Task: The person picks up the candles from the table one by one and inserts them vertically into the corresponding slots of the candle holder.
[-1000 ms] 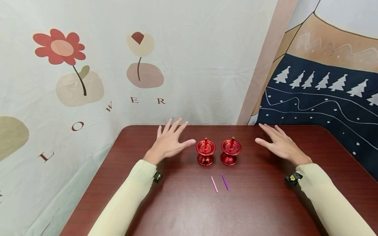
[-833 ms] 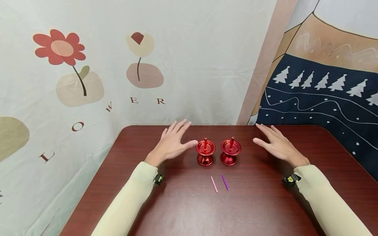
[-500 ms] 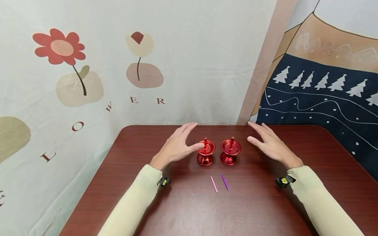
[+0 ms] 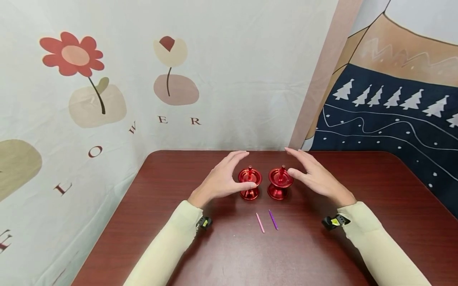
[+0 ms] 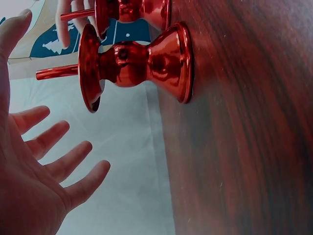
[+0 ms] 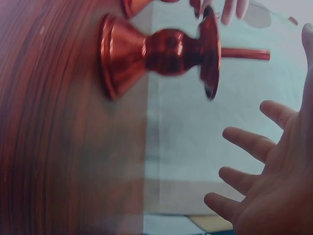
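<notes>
Two shiny red metal candle holders stand upright side by side, each with a flared foot, a shallow dish and a thin central stem. My left hand (image 4: pixel 222 178) is at the left holder (image 4: pixel 249 194), its thumb crossing in front of the dish in the head view. The left wrist view shows this holder (image 5: pixel 128 63) apart from the spread fingers (image 5: pixel 73 159). To the right, my right hand (image 4: pixel 317 178) is beside the right holder (image 4: pixel 278 192), thumb near its dish. In the right wrist view that holder (image 6: pixel 166 51) is also ungripped, with the fingers extended.
On the dark red-brown wooden table (image 4: pixel 229 258), a thin pink candle-like stick (image 4: pixel 260 223) and a purple one (image 4: pixel 273 219) lie in front of the holders. Behind the table hangs a pale flower-print cloth (image 4: pixel 243 79), with a dark tree-print cloth (image 4: pixel 379 119) at the right.
Both hands have moved inward, the left to the right and the right to the left, closing on the holders. The holders and sticks have stayed in place.
</notes>
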Action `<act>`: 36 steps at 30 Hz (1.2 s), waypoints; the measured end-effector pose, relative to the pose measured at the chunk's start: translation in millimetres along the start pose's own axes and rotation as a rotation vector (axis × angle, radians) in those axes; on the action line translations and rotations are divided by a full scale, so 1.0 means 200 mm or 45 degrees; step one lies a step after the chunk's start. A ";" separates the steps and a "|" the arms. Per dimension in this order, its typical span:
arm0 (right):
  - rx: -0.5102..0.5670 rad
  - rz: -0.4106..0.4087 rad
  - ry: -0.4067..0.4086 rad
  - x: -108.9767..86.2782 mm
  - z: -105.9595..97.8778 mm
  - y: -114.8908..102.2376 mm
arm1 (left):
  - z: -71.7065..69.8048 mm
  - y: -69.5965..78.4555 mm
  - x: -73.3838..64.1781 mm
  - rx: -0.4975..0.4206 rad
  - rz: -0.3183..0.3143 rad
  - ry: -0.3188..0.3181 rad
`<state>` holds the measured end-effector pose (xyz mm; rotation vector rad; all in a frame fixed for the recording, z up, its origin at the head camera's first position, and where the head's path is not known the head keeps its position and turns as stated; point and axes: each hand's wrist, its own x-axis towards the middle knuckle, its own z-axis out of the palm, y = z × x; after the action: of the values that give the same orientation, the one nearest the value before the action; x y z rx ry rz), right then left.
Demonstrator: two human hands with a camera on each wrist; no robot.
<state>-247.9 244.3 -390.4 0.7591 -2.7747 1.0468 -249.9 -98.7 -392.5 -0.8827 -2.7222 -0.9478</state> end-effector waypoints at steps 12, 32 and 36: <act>0.216 -0.137 0.076 -0.01 0.03 -0.07 | 0.04 0.00 0.00 -0.063 -0.034 -0.049; 0.399 -0.301 0.267 -0.10 -0.05 -0.18 | 0.07 -0.02 0.00 -0.120 -0.064 -0.126; 0.400 -0.311 0.212 -0.11 -0.05 -0.20 | 0.07 -0.02 0.00 -0.131 -0.064 -0.138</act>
<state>-209.9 235.0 -363.5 0.9657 -2.3364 1.4358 -250.1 -93.2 -405.4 -0.9122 -2.8204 -1.0895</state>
